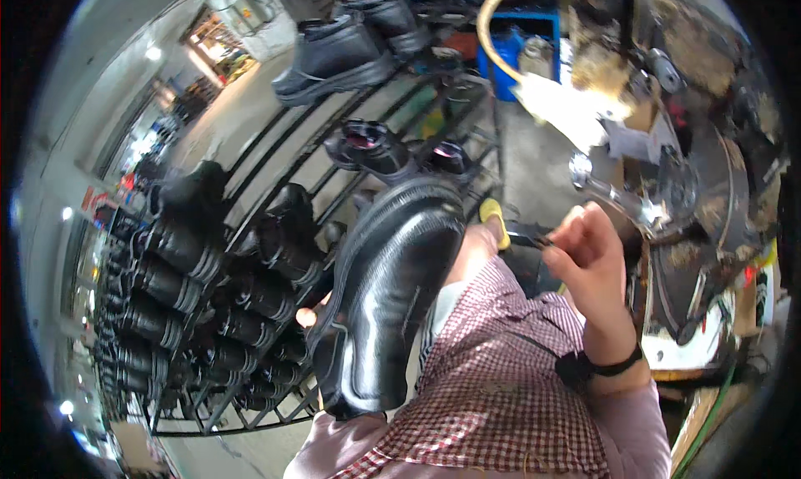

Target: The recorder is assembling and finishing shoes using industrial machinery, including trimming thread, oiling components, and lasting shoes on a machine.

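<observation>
Shoe edges: the black shoe (392, 287) is held up left of the apron (509, 395), tilted, its rounded toe toward the top of the view and its heel end just above the left sleeve (338, 446).
Rack side: the metal rack (213, 433) lies beyond the shoe's left edge, filled with rows of black footwear (179, 249); in the view the shoe overlaps part of it, and whether they touch cannot be told.
Middle gap: between the shoe and the right hand (588, 249) there is room, with a yellow shoe (495, 216) on a foot and grey floor (534, 162) showing beyond.
Machine side: dark, worn machinery (713, 178) stands to the right of the right hand, bounding room that way; a bright lamp (559, 108) glows above the hand in the view.
Left hand: mostly hidden behind the shoe, one fingertip showing at its left edge; it holds the shoe, though the full grip cannot be seen.
Right hand: raised, wrist bent, fingers curled, thumb and forefinger pinched on a small dark piece (545, 241), its kind unclear; well apart from the shoe.
Right wrist: a black band (617, 364) circles it.
</observation>
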{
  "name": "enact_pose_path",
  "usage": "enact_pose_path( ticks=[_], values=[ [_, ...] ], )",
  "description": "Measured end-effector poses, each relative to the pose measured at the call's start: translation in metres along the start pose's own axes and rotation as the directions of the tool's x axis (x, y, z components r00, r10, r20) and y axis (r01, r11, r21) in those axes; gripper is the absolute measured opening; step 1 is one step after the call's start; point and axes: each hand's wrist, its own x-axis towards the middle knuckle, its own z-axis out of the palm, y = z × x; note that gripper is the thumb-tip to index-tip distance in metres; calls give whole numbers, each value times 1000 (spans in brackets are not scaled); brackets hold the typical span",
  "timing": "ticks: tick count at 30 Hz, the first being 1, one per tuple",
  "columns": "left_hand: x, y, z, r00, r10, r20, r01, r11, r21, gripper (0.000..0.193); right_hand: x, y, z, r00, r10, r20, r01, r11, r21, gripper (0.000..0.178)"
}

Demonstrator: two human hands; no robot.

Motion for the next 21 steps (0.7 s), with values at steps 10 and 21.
enact_pose_path(
  ticks=[10, 21],
  values=[
    [-172, 90, -63, 981, -195, 7, 194, 975, -108, 59, 11, -22, 14, 996, 4, 85, 5, 994, -109, 32],
    [-138, 59, -25, 997, -73, 27, 76, 987, -143, 60, 21, -19, 19, 994, -52, -101, 56, 998, 40, 31]
  ],
)
